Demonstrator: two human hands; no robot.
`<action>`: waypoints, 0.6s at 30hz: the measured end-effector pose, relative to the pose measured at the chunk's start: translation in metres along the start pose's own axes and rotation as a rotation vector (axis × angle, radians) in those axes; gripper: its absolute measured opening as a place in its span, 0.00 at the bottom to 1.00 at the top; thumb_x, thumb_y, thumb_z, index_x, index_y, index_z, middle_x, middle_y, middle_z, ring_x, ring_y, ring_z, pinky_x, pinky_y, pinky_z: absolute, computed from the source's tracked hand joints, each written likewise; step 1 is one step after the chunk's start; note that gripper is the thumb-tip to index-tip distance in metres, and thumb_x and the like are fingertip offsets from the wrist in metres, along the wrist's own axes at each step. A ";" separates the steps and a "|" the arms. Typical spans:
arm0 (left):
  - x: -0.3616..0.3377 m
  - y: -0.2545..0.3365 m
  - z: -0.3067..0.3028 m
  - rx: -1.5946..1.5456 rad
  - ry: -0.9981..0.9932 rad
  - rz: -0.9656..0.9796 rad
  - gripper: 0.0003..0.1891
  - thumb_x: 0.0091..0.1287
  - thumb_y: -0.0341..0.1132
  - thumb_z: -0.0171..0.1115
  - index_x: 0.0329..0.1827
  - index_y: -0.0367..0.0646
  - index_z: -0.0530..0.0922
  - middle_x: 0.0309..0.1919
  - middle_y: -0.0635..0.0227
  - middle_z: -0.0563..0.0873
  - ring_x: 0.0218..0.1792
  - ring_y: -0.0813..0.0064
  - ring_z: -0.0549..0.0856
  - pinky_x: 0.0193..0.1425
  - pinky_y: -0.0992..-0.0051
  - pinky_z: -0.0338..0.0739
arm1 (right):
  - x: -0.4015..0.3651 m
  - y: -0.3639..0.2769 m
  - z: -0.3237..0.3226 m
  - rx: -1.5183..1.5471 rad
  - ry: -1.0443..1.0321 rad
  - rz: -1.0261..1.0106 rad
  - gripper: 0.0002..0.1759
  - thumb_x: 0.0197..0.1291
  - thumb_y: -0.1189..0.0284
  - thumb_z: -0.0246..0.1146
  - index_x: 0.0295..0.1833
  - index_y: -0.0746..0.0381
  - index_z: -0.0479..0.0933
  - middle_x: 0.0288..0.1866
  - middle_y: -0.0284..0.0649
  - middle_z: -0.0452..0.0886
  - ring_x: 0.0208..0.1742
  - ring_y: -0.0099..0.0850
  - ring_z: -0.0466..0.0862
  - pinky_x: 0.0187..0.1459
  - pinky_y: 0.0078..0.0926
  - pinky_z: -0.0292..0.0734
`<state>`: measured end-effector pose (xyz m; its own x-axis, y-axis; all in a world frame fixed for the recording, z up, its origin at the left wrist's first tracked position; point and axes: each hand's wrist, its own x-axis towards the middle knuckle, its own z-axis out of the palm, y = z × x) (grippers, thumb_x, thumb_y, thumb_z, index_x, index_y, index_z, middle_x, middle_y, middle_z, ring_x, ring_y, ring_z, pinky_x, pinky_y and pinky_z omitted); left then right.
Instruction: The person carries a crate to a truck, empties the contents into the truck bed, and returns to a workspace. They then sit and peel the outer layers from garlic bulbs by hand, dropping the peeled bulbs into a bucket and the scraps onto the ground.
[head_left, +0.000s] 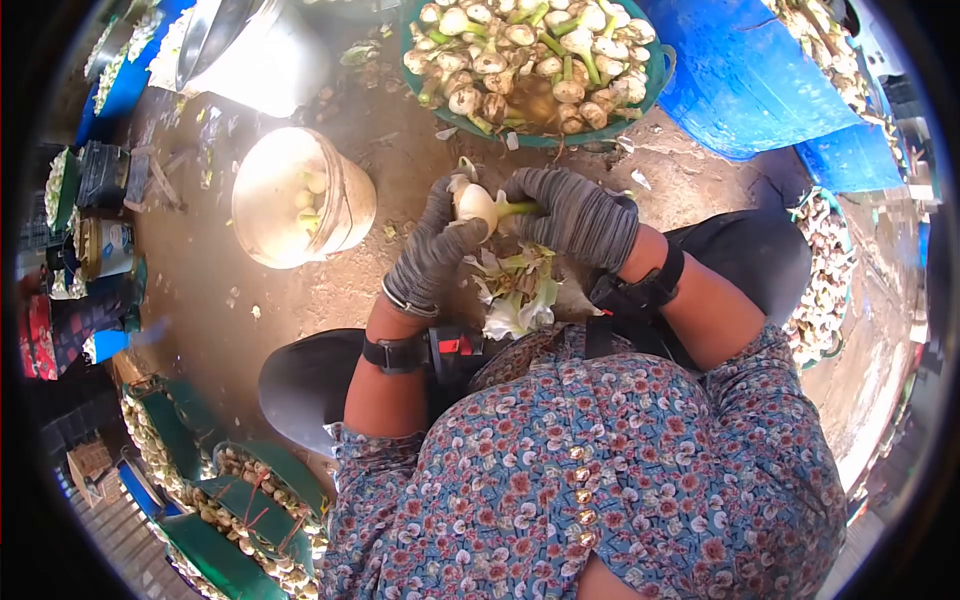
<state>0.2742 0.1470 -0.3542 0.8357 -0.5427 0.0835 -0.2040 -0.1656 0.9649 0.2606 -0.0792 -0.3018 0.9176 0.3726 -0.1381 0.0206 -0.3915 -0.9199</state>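
Observation:
My left hand (432,250), in a grey striped glove, is closed around a white onion bulb (474,207) held in front of my lap. The bulb's green stem (520,208) points right, into the fingers of my right hand (578,215), which wears a matching glove. Those fingers are closed at the stem; whether they also hold a small tool cannot be seen. Below both hands, pale peelings and leaf scraps (515,290) lie in a loose heap between my legs.
A white bucket (345,215) with several peeled bulbs stands ahead on the left. Ahead is a green tub (663,75) heaped with unpeeled onions. Blue containers (740,75) stand to its right. More green tubs (225,560) line the lower left, and another container (822,275) of bulbs sits right.

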 end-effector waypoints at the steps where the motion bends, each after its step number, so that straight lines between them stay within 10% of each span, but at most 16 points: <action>1: -0.001 -0.004 0.001 0.162 -0.015 0.024 0.33 0.64 0.35 0.68 0.71 0.43 0.63 0.53 0.60 0.79 0.50 0.72 0.82 0.52 0.73 0.81 | -0.002 0.000 0.000 -0.087 0.016 -0.054 0.14 0.64 0.67 0.68 0.50 0.63 0.81 0.41 0.46 0.84 0.44 0.39 0.85 0.49 0.32 0.79; 5: 0.000 0.020 0.013 0.207 0.008 -0.038 0.35 0.59 0.27 0.71 0.70 0.42 0.65 0.56 0.56 0.78 0.55 0.67 0.81 0.57 0.68 0.80 | -0.007 0.006 0.001 -0.127 0.011 -0.010 0.15 0.64 0.68 0.67 0.54 0.63 0.79 0.45 0.46 0.84 0.47 0.44 0.84 0.49 0.33 0.80; 7: -0.001 0.037 0.014 0.391 0.017 0.181 0.33 0.57 0.24 0.72 0.67 0.40 0.68 0.57 0.55 0.78 0.56 0.65 0.81 0.58 0.66 0.80 | 0.004 0.031 -0.009 -0.520 0.010 -0.411 0.14 0.64 0.71 0.65 0.54 0.62 0.80 0.44 0.45 0.84 0.46 0.43 0.85 0.47 0.32 0.80; 11: -0.004 0.051 0.025 0.187 0.127 0.124 0.27 0.58 0.24 0.71 0.62 0.40 0.73 0.57 0.56 0.79 0.54 0.66 0.83 0.59 0.69 0.80 | 0.011 0.078 -0.026 -0.041 -0.475 -0.208 0.16 0.58 0.77 0.65 0.53 0.62 0.80 0.42 0.44 0.82 0.45 0.37 0.84 0.45 0.31 0.80; 14: 0.003 0.054 0.022 -0.390 0.239 -0.005 0.27 0.61 0.34 0.70 0.63 0.41 0.72 0.55 0.57 0.80 0.52 0.67 0.84 0.58 0.69 0.81 | 0.009 0.089 -0.008 -0.282 -0.432 -0.849 0.26 0.58 0.67 0.72 0.61 0.64 0.78 0.50 0.44 0.84 0.47 0.32 0.84 0.51 0.33 0.80; 18: 0.006 0.058 0.009 -0.976 0.251 -0.026 0.26 0.70 0.46 0.65 0.62 0.38 0.70 0.50 0.55 0.82 0.50 0.66 0.85 0.53 0.63 0.85 | -0.011 0.031 0.018 -0.432 -0.551 -0.122 0.29 0.62 0.65 0.70 0.66 0.62 0.73 0.53 0.45 0.83 0.53 0.39 0.84 0.53 0.38 0.79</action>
<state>0.2627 0.1267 -0.3003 0.9401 -0.3410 0.0012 0.2285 0.6326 0.7400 0.2443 -0.0801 -0.3351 0.5667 0.7618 -0.3140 0.3706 -0.5760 -0.7286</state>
